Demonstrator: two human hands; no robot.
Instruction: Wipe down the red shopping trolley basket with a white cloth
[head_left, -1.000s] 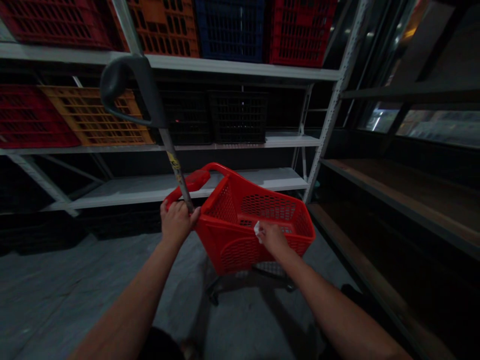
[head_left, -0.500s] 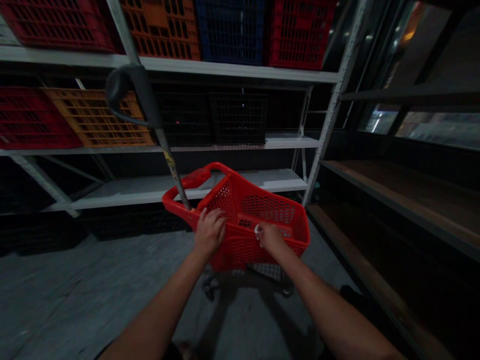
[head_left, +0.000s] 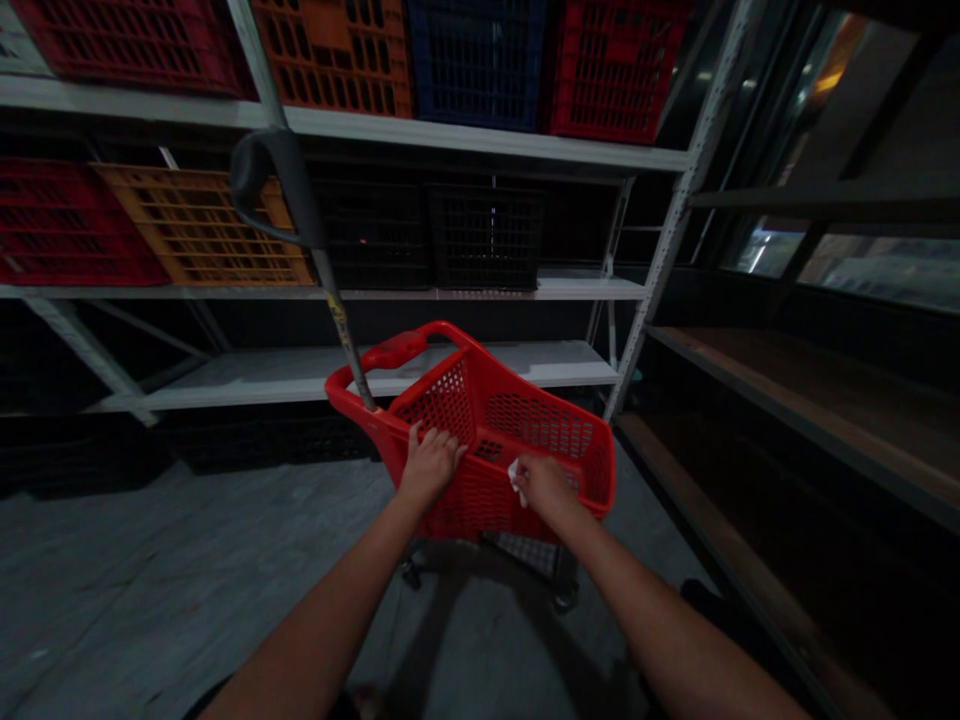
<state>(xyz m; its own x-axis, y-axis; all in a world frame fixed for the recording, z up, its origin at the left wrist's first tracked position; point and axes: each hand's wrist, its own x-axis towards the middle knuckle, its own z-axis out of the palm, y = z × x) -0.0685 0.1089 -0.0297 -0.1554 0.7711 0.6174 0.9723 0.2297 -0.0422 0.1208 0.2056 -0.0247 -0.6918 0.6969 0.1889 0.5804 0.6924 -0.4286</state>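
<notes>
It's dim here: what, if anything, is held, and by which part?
Right hand: a white scrap, pinched by one edge. Left hand: on the cart's near rim, grip unclear.

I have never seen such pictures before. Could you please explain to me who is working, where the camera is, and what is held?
There is no machine: this is a person working bare-handed, filmed by one camera worn on the head, looking forward and down. The left hand is at the near side of a red shopping cart. The right hand, by the same side, pinches a small white thing, perhaps paper or cloth. A pole with a grey handle rises at the cart's pushing end. Behind, plastic crates sit on white shelves.
</notes>
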